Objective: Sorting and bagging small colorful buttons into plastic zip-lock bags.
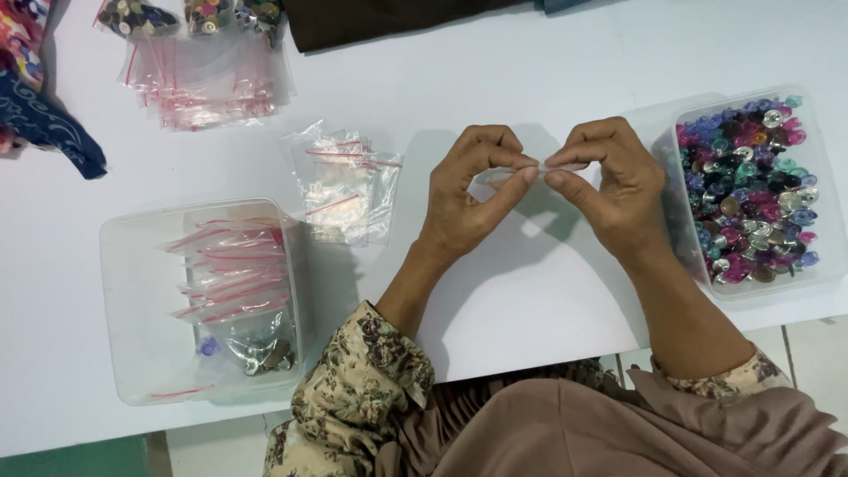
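Centrally, the left hand (pixel 464 199) and right hand (pixel 609 190) pinch shut on a small clear bag (pixel 530 190), seemingly flimsy and slippery, best gripped at its top edge.

Bare table (pixel 548 79) between flanking tubs (pixel 132 353)

— What's that you've got there?
— A small clear plastic bag (pixel 530 181), pinched at its top edge between the fingertips of my left hand (pixel 468 199) and my right hand (pixel 614 190).
— Where is it?
— Stretched level between both hands, above the white counter (pixel 495 300), so see-through I can hardly make it out.
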